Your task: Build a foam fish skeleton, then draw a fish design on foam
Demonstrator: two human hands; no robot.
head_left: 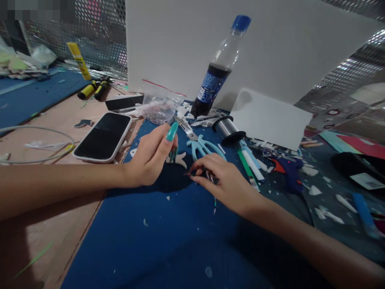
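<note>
My left hand [152, 156] is above the blue mat [144, 249], its fingers curled in and its long teal nails showing; whatever lies inside the curl is hidden. Just beyond its fingertips, a pale cut-out piece with a forked, tail-like end [180, 160] rests on the mat. To the right, my right hand [218, 176] pinches thumb and fingertips together around something thin and reddish, too small to name. A dark shiny shape shows under its fingers. Below that hand is a thin strand with a green bit [215, 204]. Light-blue-handled scissors [201, 146] lie just behind my right hand.
Behind the hands stand a cola bottle [215, 72] and a wire spool [229, 130]. A phone [102, 137], zip bag [161, 104] and glue stick [78, 60] are leftward. Rightward are a glue gun [290, 172], markers [248, 166] and white scraps [331, 214].
</note>
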